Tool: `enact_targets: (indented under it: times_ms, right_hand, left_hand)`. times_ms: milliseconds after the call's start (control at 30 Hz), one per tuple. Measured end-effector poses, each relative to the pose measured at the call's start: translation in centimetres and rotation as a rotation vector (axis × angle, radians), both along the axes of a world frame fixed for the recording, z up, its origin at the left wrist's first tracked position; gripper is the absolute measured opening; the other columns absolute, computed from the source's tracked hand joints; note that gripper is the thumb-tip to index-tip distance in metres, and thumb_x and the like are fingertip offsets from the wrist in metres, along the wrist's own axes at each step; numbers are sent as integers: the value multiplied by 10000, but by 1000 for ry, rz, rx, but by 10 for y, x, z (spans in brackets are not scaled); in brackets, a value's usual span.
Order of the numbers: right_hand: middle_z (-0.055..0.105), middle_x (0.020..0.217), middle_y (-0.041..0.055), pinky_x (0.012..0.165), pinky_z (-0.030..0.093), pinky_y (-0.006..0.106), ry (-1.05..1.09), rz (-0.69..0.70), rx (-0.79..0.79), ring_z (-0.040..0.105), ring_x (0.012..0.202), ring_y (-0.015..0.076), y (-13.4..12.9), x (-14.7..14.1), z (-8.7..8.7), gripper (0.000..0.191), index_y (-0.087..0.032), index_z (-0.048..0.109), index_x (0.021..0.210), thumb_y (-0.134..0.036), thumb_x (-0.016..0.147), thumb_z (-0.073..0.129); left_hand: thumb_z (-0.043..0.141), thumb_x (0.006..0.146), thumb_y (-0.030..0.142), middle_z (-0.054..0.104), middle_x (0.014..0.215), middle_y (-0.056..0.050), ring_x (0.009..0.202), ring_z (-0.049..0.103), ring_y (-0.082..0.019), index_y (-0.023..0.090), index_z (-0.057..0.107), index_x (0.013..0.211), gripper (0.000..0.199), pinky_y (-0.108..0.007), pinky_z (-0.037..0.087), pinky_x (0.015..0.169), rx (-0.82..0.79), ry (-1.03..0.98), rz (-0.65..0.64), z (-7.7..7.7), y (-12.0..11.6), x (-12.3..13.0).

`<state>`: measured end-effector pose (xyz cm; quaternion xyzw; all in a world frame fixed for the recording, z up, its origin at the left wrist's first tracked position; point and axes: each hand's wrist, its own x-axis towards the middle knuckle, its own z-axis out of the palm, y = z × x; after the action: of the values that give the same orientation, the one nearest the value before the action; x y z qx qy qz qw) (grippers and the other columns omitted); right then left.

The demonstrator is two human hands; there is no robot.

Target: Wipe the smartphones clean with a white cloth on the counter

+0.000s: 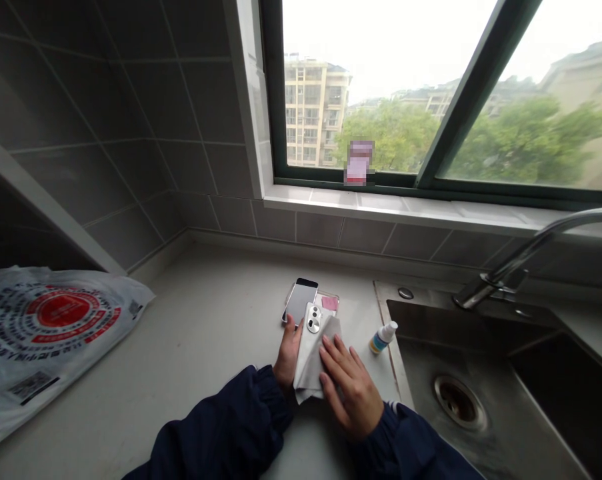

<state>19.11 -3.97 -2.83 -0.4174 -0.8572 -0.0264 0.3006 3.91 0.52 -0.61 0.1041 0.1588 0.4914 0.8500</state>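
My left hand [287, 353] grips a white phone [311, 333] by its left edge, its back with the round camera lenses facing up. Over the phone's lower part lies a pale grey-white cloth [317, 367], thin and folded, hiding much of the back. My right hand [348, 383] rests on this cloth from the right, fingers stretched out and flat. Just beyond, a second phone [303, 300] lies screen up on the counter. Beside it sits a clear phone case [335, 295] with a pink piece [329, 304] on it. A small white spray bottle [382, 338] with a coloured label stands to the right.
A steel sink [395, 373] with a drain [459, 401] and a chrome faucet [513, 257] occupies the right side. At the left, a white plastic bag [105, 293] with red and black print lies on the pale counter [205, 320]. A window sill [331, 197] runs behind.
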Motion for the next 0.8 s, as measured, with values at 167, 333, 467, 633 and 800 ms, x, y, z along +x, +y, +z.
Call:
enact_targets:
  times_ms: [167, 333, 467, 633, 800]
  right_hand:
    - [444, 1459, 138, 1018, 466, 519, 2, 23, -11, 354, 1392, 311, 0, 0, -2, 455, -107, 466, 1391, -162, 941, 428]
    - [431, 1465, 157, 1023, 465, 514, 8, 30, -16, 375, 1383, 309, -1, -1, -3, 467, -91, 454, 1400, -172, 940, 434]
    - [437, 1461, 155, 1025, 466, 514, 32, 34, -13, 390, 1374, 311, -1, -2, -3, 472, -96, 462, 1398, -178, 934, 445]
    - [442, 1455, 160, 998, 490, 525, 29, 37, -7, 409, 1359, 324, -1, -2, -2, 472, -90, 466, 1394, -178, 931, 446]
    - [445, 1454, 149, 1008, 488, 511, 52, 36, -8, 411, 1358, 320, -2, -2, -1, 482, -106, 468, 1399, -182, 924, 459]
  left_hand:
    - [362, 876, 681, 575, 1320, -194, 1181, 569, -341, 160, 288, 1483, 804, -502, 314, 1081, 3, -4, 19, -1, 0, 0]
    - [351, 886, 670, 585, 1306, -196, 1182, 570, -336, 142, 325, 1463, 783, -500, 302, 1092, 27, 1, 33, -2, 0, 0]
    - [347, 886, 670, 601, 1281, -200, 1180, 571, -339, 135, 338, 1456, 783, -505, 303, 1090, 34, 14, 34, -1, 0, 0]
    - [366, 879, 672, 608, 1272, -197, 1179, 569, -345, 144, 336, 1460, 785, -511, 306, 1083, 39, 17, 21, 0, 0, 0]
    - [347, 885, 672, 595, 1291, -195, 1182, 565, -346, 145, 344, 1458, 779, -504, 310, 1080, 36, 15, 22, 0, 1, 0]
